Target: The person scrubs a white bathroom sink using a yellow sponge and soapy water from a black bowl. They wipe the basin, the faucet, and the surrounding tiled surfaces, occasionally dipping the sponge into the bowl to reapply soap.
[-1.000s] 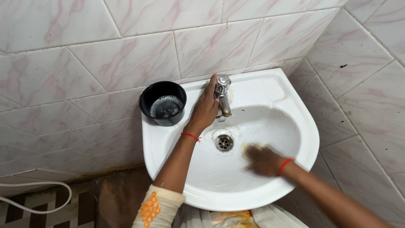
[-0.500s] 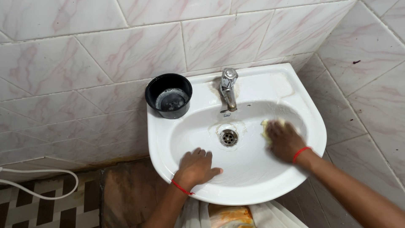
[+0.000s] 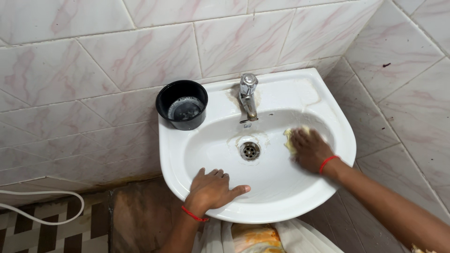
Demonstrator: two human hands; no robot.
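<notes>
Right hand (image 3: 311, 151) presses yellow sponge (image 3: 290, 139) on sink (image 3: 328, 122) wall; left hand (image 3: 213, 189) flat, fingers spread, on front rim. Risk – wet rim, palm may slip; black cup (image 3: 182, 104) near edge.

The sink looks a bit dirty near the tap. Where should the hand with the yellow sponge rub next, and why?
Probably a short rub leftward, toward the drain. The right hand presses the yellow sponge on the sink wall just right of it, and brownish marks show around the drain and below the tap. The left hand rests flat on the front rim, steadying.
</notes>
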